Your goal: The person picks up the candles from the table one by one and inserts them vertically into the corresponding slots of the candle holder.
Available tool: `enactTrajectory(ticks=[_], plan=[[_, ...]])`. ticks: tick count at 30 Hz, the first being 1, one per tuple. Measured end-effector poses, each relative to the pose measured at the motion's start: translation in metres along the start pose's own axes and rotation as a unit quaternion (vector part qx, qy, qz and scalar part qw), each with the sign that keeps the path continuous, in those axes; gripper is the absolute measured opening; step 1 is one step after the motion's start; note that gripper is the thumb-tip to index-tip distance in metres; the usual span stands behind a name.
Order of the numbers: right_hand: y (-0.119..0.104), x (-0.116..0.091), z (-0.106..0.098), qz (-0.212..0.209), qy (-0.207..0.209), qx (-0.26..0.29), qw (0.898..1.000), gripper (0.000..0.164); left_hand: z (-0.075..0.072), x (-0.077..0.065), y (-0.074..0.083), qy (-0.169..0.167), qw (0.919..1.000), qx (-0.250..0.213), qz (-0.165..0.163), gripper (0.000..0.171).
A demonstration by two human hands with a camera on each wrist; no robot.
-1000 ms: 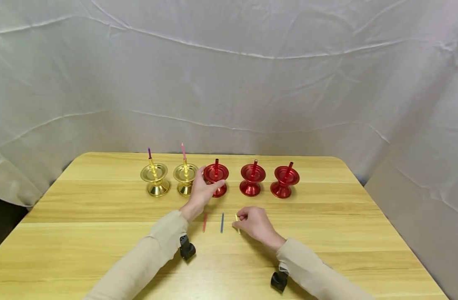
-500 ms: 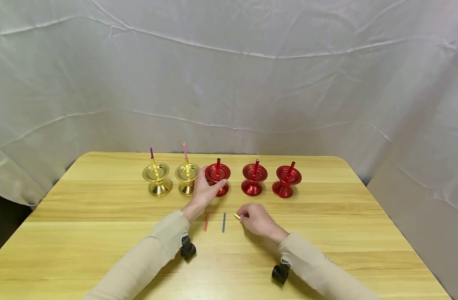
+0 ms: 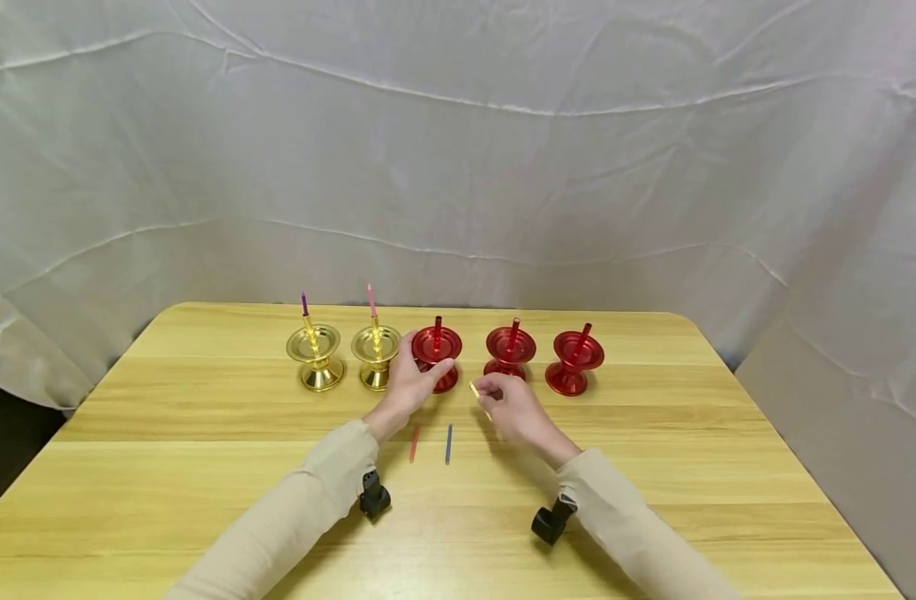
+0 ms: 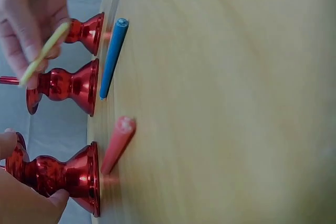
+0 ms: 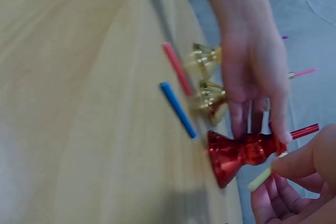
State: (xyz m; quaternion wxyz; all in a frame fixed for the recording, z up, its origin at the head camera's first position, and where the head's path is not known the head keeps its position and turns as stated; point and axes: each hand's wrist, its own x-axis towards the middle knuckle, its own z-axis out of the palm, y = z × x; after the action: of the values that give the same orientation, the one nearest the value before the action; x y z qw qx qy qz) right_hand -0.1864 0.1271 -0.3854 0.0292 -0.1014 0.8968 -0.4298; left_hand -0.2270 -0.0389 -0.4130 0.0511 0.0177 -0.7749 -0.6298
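Right hand [image 3: 513, 410] pinches yellow candle [image 4: 46, 52] narrowly mid-length, both ends clear, just below frame centre. Left hand [image 3: 407, 385] spans leftmost red holder [image 5: 226, 160], thumb and fingers curved round it, presumably steadying (no candle in its top). Lower centre: blue candle [image 3: 448, 444], red candle [image 3: 414, 443], likely spaced for easy pickup.

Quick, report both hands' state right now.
Left hand: closed, holding the leftmost red candle holder, which stands on the table.
Right hand: closed, pinching the yellow candle.
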Motion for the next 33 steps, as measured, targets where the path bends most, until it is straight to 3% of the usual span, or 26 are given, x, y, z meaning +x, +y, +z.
enactTrajectory(ticks=[7, 15, 24, 33], plan=[[-0.011, 0.012, -0.004, -0.019, 0.057, 0.052, 0.997, 0.019, -0.001, 0.0, -0.002, 0.003, 0.9999, 0.009, 0.012, 0.075], [-0.028, 0.031, -0.007, -0.025, 0.091, 0.087, 0.992, 0.018, -0.001, -0.001, -0.004, -0.005, 0.9996, 0.023, 0.015, 0.078], [-0.047, 0.057, -0.004, -0.051, 0.127, 0.084, 0.987, 0.02, -0.003, 0.0, -0.003, -0.009, 0.9998, 0.007, 0.015, 0.078], [-0.067, 0.076, -0.006, -0.07, 0.132, 0.089, 0.985, 0.02, -0.002, 0.0, -0.003, -0.02, 0.9997, -0.01, 0.012, 0.077]])
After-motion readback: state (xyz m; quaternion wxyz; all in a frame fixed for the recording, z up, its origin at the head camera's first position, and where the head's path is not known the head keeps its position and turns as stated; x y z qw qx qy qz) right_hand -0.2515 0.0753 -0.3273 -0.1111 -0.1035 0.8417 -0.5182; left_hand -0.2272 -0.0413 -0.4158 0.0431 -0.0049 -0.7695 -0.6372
